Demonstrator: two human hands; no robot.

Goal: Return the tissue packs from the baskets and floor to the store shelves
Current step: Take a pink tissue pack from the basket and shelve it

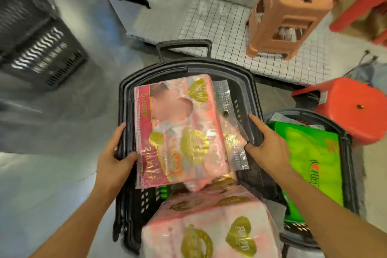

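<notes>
A dark empty basket [39, 48] sat on the floor at far left. The left hand [114, 153] gripped the left edge of the pink tissue pack [180, 130] in the middle basket [125, 98]. The right hand [266, 142] touched its right side, index finger straight. A green pack [312, 157] lay in the right basket [349, 174].

Pink tissue packs [180, 128] are showing gold hearts in a black basket [125, 94]; a green pack [312, 159] is lying right, near an orange stool [356, 107].
</notes>
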